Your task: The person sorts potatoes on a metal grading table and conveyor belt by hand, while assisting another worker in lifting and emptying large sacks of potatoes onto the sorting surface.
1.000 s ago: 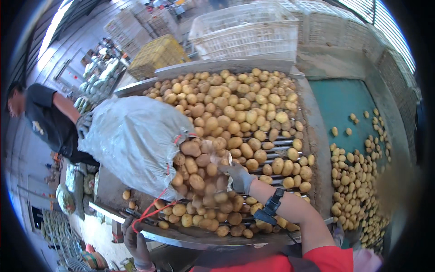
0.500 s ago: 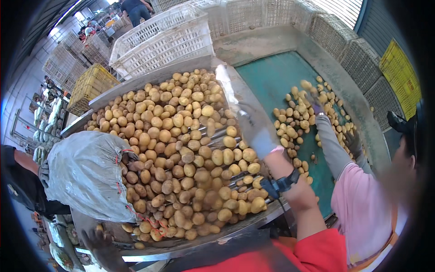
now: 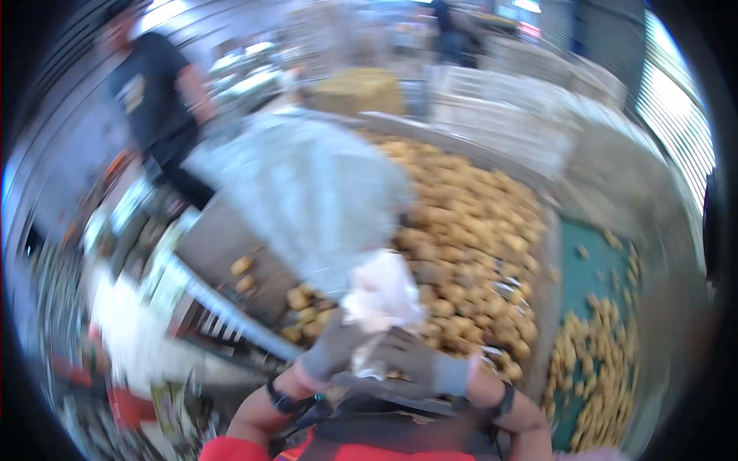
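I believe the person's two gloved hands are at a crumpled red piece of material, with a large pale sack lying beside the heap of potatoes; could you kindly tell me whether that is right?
Not quite: the crumpled piece is white, not red, as the head view shows. The left hand and right hand are at it, and the large pale sack lies beside the potatoes.

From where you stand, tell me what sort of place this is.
Probably a warehouse where produce is sorted or packed: potatoes heaped on a broad table, more in a green-floored trough beside it, and white plastic crates behind.
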Demonstrator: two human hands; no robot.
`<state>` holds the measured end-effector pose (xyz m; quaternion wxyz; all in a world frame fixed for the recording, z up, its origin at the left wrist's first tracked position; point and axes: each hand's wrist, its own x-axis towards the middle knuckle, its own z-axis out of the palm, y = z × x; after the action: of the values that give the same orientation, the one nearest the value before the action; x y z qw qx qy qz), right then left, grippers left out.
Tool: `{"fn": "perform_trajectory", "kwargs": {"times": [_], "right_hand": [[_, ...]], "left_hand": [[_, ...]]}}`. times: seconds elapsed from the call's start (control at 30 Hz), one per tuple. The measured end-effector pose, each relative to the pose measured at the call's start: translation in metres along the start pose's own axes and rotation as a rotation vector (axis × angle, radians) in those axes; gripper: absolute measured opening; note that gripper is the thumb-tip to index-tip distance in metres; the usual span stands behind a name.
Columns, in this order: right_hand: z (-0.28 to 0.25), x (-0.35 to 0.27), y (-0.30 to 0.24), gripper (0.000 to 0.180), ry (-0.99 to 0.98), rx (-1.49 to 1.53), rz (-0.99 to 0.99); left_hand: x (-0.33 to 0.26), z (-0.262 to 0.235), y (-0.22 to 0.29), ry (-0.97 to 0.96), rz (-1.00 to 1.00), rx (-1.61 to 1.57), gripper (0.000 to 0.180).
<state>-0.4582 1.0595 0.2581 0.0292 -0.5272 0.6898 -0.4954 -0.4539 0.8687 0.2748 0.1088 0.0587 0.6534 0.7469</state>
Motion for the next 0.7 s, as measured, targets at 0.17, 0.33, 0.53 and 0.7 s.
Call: {"fn": "perform_trajectory", "kwargs": {"times": [0.17,0.33,0.53,0.7], "right_hand": [[0.031,0.009,0.006,0.047,0.139,-0.094,0.170],[0.077,0.002,0.040,0.053,0.034,-0.115,0.448],[0.119,0.013,0.049,0.039,-0.031,0.026,0.837],[0.122,0.049,0.013,0.030,0.039,-0.062,0.994]], "left_hand": [[-0.071,-0.091,-0.003,0.368,0.345,-0.312,0.042],[-0.212,-0.235,-0.050,1.086,0.558,-0.390,0.031],[-0.435,-0.354,-0.111,1.979,0.687,0.039,0.030],[-0.522,-0.475,-0.135,2.037,0.712,-0.005,0.035]]}}
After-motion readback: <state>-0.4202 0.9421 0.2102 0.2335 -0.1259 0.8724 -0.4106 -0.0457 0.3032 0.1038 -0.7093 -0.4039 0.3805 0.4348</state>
